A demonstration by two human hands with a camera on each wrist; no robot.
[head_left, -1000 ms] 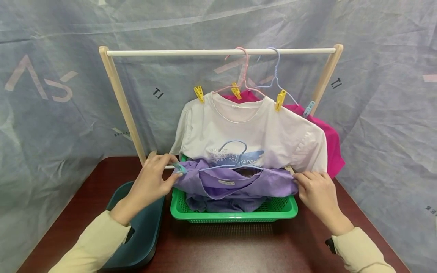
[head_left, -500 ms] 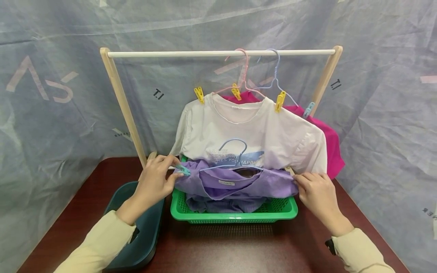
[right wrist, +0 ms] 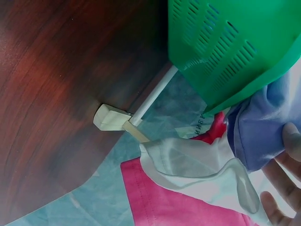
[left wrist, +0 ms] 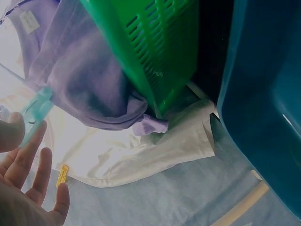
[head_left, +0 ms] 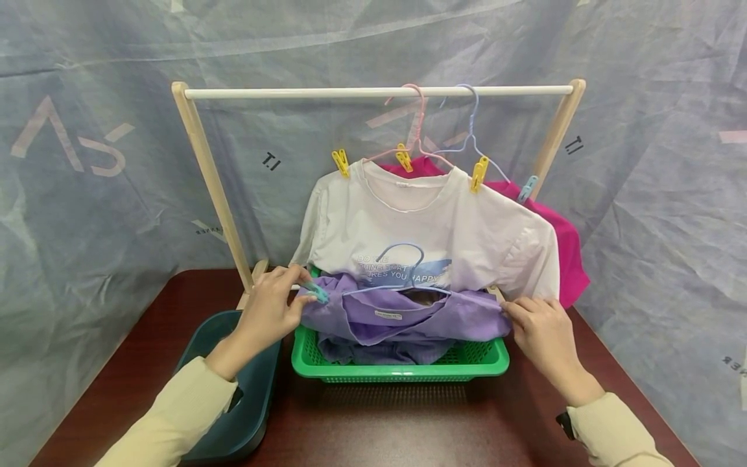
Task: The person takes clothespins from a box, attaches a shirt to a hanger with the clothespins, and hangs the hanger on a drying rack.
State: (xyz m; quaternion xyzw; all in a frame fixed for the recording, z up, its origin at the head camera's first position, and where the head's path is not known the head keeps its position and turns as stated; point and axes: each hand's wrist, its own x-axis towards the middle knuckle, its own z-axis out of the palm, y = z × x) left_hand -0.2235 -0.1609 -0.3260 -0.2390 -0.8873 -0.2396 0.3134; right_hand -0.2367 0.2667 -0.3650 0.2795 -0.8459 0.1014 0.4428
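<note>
My left hand (head_left: 265,308) pinches a teal clothespin (head_left: 317,293) at the left shoulder of a purple shirt (head_left: 484,321). In the left wrist view, the clothespin (left wrist: 38,110) sits between thumb and index finger at the hanger's end, other fingers spread. A blue wire hanger (head_left: 413,285) is inside the shirt's neck, its hook standing up. At the opposite sleeve, my right hand (head_left: 543,331) pinches the purple fabric; the right wrist view shows its thumb on the purple cloth (right wrist: 261,127). The shirt's lower part lies in a green basket (head_left: 403,371).
Behind, a white shirt (head_left: 338,220) and a magenta garment (head_left: 566,250) hang from the rack's white bar (head_left: 280,93). Yellow clothespins (head_left: 478,175) and a light blue clothespin (head_left: 528,188) grip them. A dark blue bin (head_left: 245,389) stands left of the basket.
My left hand has moved slightly right with the clothespin, further onto the purple shirt's shoulder. The hanger's hook has shifted slightly right. My right hand stays nearly still on the sleeve.
</note>
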